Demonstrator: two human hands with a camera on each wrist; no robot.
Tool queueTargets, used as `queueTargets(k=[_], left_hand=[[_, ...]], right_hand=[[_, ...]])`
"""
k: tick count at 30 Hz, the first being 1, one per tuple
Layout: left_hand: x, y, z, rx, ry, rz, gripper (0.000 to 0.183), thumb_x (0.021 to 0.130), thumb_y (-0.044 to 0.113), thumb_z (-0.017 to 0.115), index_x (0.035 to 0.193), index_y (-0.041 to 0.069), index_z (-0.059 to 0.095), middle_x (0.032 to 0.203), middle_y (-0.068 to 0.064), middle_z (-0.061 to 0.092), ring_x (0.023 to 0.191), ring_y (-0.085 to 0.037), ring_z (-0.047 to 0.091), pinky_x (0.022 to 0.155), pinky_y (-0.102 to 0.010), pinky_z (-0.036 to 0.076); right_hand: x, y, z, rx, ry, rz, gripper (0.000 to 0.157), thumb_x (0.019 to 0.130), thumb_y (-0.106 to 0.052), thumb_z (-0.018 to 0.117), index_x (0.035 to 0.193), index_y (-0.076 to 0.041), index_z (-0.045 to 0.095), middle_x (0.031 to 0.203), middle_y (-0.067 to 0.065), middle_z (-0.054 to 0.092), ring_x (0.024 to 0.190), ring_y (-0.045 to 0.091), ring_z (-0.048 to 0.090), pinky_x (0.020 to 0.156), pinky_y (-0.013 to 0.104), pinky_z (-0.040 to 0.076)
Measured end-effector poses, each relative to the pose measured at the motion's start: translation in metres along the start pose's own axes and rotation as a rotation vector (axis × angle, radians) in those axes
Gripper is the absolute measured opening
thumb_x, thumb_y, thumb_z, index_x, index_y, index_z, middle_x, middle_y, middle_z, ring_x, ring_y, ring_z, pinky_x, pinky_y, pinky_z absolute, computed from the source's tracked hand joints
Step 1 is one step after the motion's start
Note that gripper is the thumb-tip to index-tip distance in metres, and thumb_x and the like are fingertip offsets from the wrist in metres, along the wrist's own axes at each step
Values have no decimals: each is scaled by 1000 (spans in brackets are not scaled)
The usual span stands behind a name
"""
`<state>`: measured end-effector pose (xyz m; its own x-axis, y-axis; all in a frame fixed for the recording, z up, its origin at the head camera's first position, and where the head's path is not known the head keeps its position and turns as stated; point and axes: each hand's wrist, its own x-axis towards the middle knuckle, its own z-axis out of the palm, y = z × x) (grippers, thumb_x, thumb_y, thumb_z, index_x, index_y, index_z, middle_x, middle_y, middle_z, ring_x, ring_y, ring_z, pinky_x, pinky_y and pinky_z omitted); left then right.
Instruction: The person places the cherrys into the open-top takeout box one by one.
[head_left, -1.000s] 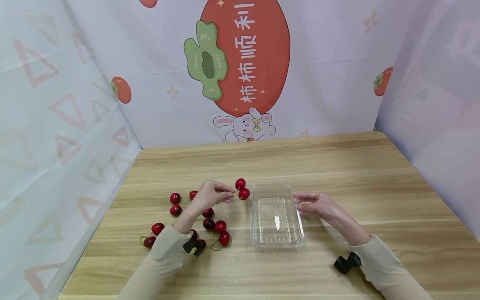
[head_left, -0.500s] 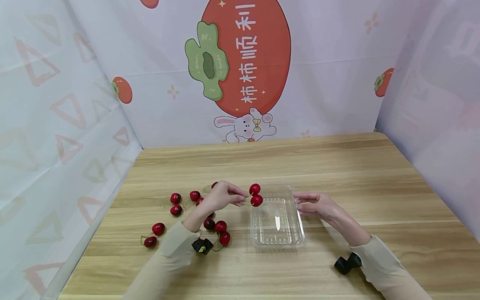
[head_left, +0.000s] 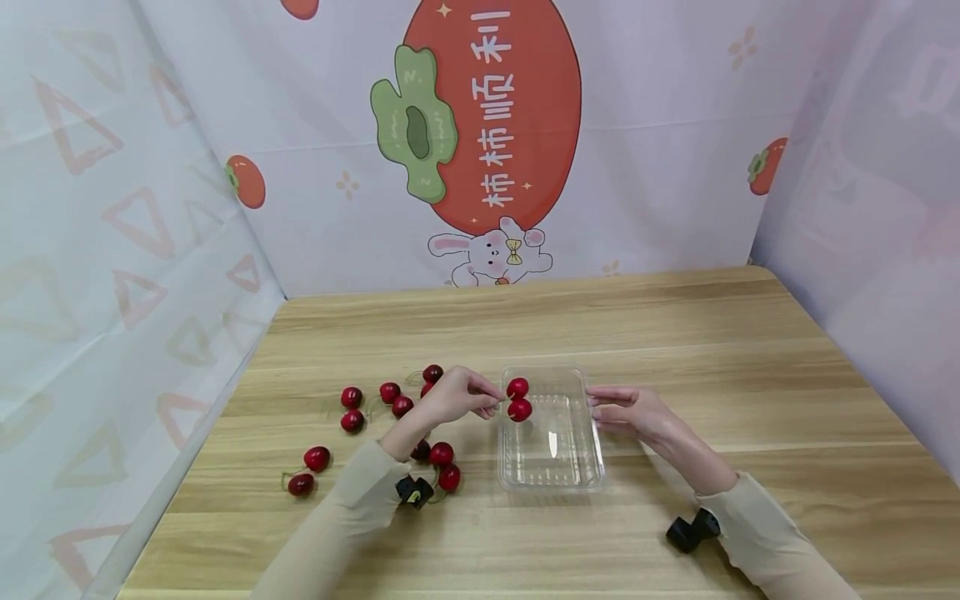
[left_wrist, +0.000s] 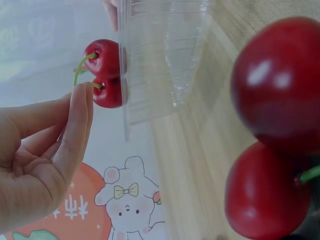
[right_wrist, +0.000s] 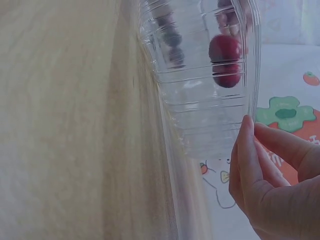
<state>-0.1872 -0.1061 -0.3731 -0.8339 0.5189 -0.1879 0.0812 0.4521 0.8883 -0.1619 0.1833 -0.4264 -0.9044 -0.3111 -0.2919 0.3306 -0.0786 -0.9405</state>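
Observation:
My left hand (head_left: 456, 397) pinches the green stems of a pair of red cherries (head_left: 519, 409) between thumb and fingertips. Those cherries hang at the left part of a clear plastic container (head_left: 551, 482), near its rim in the left wrist view. Through the container wall (right_wrist: 200, 117) in the right wrist view, the same pair (right_wrist: 226, 62) shows inside the rim's height. On the opposite side, my right hand (head_left: 641, 417) grips the container's right rim between thumb and fingers. The container stands on the wooden table with its opening up.
Several more cherries (head_left: 441, 453), red and dark red with stems, lie in pairs on the table (head_left: 712, 333) left of the container. Some are partly covered by the left arm. Black wrist cameras (head_left: 693, 530) sit at both sleeves. Printed cloth (head_left: 637, 167) hangs behind and at the sides.
My left hand has carried the pair of cherries rightward, from beside the container to over its left side, then slightly lower. My right hand stays at the rim; the container has shifted very slightly.

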Motion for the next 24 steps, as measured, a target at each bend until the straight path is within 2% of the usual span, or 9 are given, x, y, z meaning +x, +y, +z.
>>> queueTargets(k=[7, 8, 17, 24], left_hand=[[6, -4, 4, 39, 20, 0, 14, 84, -5, 53, 92, -10, 64, 83, -23, 64, 67, -24, 63, 67, -39, 52], [5, -1, 4, 48, 26, 0, 15, 84, -5, 53, 92, -11, 64, 84, -24, 64, 67, -25, 63, 67, -39, 52], [15, -5, 6, 103, 30, -28, 14, 84, -2, 54, 92, -10, 64, 84, -24, 63, 59, -17, 61, 65, -38, 52], [20, -5, 7, 108, 48, -50, 13, 84, -3, 55, 90, -8, 65, 77, -18, 64, 56, -16, 60, 64, -38, 52]], right_hand=[[0, -1, 2, -18, 21, 0, 54, 77, 3, 63, 123, 14, 38, 98, 6, 61, 81, 12, 62, 77, 28, 49], [-1, -1, 2, -19, 23, 1, 54, 77, 3, 63, 123, 14, 38, 99, 6, 61, 81, 12, 63, 77, 28, 49], [0, -1, 2, -21, 26, 0, 53, 77, 3, 63, 123, 13, 39, 97, 3, 62, 80, 11, 62, 77, 28, 49], [0, 0, 2, -13, 21, -7, 53, 77, 3, 63, 123, 14, 39, 97, 5, 61, 80, 12, 63, 77, 28, 49]])
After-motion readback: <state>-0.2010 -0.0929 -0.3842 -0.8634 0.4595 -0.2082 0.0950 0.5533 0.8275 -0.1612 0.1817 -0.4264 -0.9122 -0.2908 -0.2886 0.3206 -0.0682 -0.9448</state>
